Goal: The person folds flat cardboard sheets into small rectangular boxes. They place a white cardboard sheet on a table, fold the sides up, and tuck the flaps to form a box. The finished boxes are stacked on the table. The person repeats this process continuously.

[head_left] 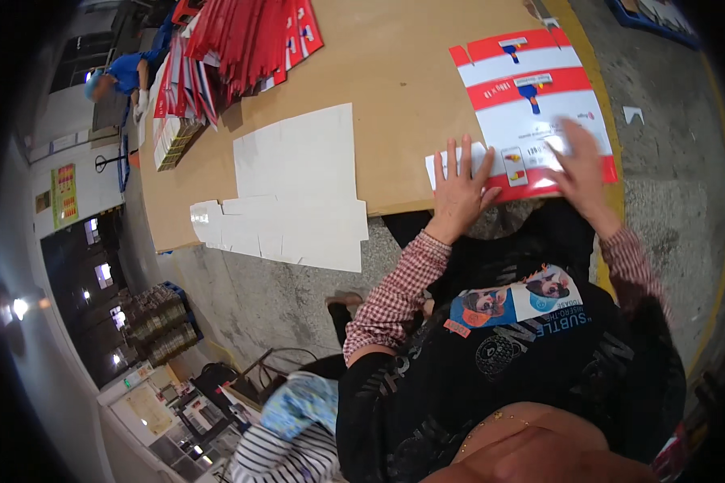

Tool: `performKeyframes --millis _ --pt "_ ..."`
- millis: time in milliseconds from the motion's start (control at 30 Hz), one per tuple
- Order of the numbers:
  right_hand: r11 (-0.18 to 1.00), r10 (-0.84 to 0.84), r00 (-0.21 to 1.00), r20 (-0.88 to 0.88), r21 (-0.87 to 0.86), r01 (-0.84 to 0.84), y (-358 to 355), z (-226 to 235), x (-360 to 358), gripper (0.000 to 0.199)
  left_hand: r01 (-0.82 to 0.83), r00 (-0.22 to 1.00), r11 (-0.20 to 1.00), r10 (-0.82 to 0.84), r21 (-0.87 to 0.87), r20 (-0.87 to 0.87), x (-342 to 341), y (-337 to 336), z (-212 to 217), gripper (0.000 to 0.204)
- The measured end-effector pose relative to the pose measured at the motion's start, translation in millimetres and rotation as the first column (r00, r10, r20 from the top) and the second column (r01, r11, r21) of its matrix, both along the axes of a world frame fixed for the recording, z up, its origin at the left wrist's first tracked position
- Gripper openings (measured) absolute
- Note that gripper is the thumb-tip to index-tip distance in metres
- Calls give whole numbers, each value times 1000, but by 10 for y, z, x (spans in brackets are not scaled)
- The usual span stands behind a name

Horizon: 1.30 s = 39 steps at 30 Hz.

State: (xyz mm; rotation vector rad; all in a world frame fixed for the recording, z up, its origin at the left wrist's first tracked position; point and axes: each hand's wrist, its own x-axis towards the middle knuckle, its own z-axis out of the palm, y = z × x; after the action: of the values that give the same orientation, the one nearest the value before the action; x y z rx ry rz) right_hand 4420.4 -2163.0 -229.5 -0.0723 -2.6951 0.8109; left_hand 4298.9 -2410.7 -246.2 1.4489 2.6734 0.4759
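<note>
A flat red-and-white printed carton blank (532,105) lies on the brown table (395,72), near its front edge. My left hand (461,189) rests flat with fingers spread on the blank's white left flap. Blurred, my right hand (578,157) presses on the blank's lower right part, fingers apart. Neither hand grips anything. Checked red sleeves cover both forearms.
A plain white carton blank (298,193) lies face down to the left, overhanging the table edge. A stack of red-and-white blanks (242,40) sits at the far left of the table. A person in blue (125,72) works beyond. Concrete floor lies below.
</note>
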Motion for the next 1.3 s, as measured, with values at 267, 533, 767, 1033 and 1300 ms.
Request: performKeyframes --millis 267,533,767,1033,1300 --pt "-291 -364 913 185 -954 77 -465 196 -107 51 -325 927 920 265 220 264 87 371 -129 63" --pt "153 376 923 87 -988 30 758 141 -1832 61 -558 829 629 441 541 343 -208 -510 381 60" --pt "717 296 917 268 -696 -28 935 -39 -4530 61 -785 619 615 785 -81 -34 149 -2306 635 72" --pt "955 -167 985 39 -243 172 -847 -398 -6199 47 -590 807 795 587 -143 -69 50 -2622 486 57" --pt "613 739 640 -211 -182 -769 -985 1069 -2366 68 -231 972 972 232 35 -29 -336 -1799 1730 22"
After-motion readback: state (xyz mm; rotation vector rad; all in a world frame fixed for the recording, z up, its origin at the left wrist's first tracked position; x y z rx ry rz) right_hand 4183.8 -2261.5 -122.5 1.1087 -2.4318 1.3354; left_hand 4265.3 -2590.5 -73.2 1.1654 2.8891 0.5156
